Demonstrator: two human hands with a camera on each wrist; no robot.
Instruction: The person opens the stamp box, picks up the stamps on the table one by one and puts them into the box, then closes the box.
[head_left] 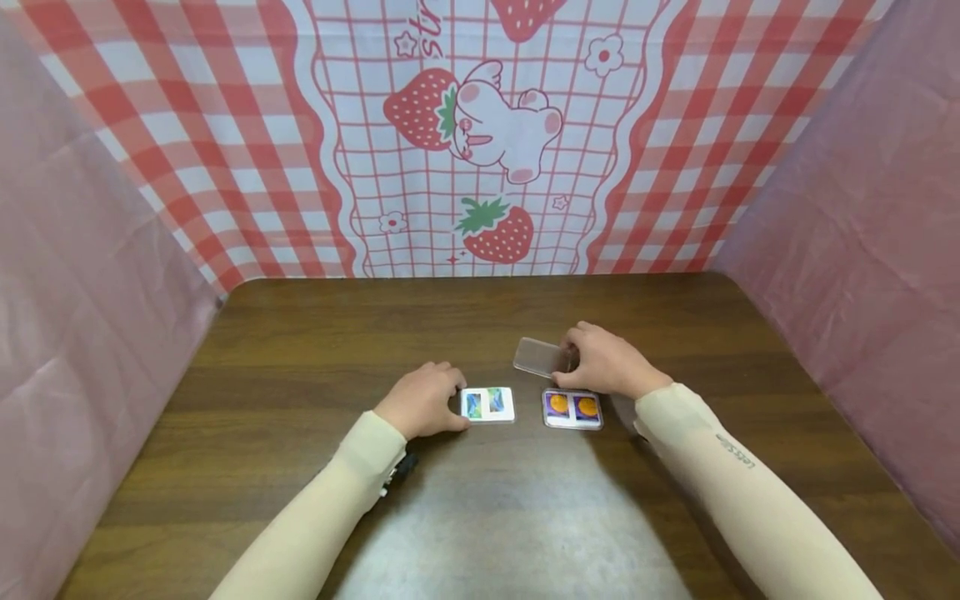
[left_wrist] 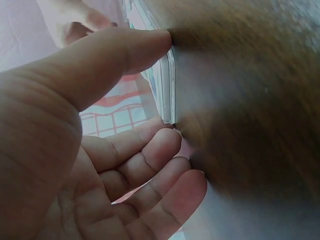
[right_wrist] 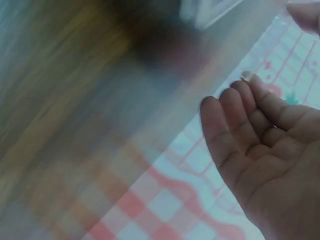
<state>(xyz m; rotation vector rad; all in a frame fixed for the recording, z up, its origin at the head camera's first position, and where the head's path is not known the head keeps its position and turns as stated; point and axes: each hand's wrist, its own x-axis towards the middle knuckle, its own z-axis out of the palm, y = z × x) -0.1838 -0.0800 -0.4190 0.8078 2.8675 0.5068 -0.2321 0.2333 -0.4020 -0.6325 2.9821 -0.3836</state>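
Near the table's middle lies a flat white card case (head_left: 489, 405) with two blue-green pictures. My left hand (head_left: 426, 402) grips its left end, thumb on the near edge and fingers at the far corner. In the left wrist view the case (left_wrist: 169, 85) shows its layered clear edge between thumb and fingers. My right hand (head_left: 606, 360) holds a clear rectangular plastic cover (head_left: 536, 357) by its right end, with fingers and thumb on opposite edges. Just below that hand lies a second flat case (head_left: 573, 409) with two orange round pictures on purple.
The brown wooden table (head_left: 480, 500) has a bright reflection in front. A red-and-white strawberry cloth (head_left: 495, 150) hangs behind it. Pink cloth (head_left: 840, 217) closes off both sides. A dark device (head_left: 401, 467) sits under the left wrist.
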